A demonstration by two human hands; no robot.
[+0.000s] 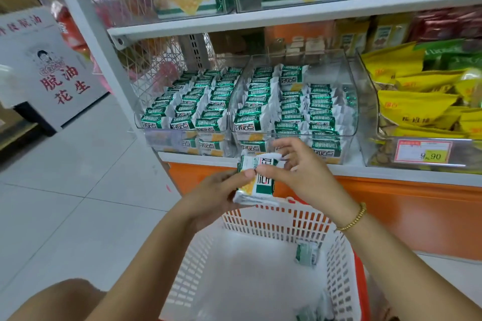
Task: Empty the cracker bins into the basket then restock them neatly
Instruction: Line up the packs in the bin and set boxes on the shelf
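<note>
Two clear bins hold neat rows of green-and-white cracker packs: the left bin and the right bin. Below them stands a white plastic basket with a few packs left inside, one of them leaning against its far right wall. My left hand and my right hand both pinch a small stack of cracker packs above the basket's far rim, just in front of the right bin.
A third clear bin to the right holds yellow snack bags and carries a 9.90 price tag. An orange shelf base runs behind the basket. A white sign stands on the tiled floor at left.
</note>
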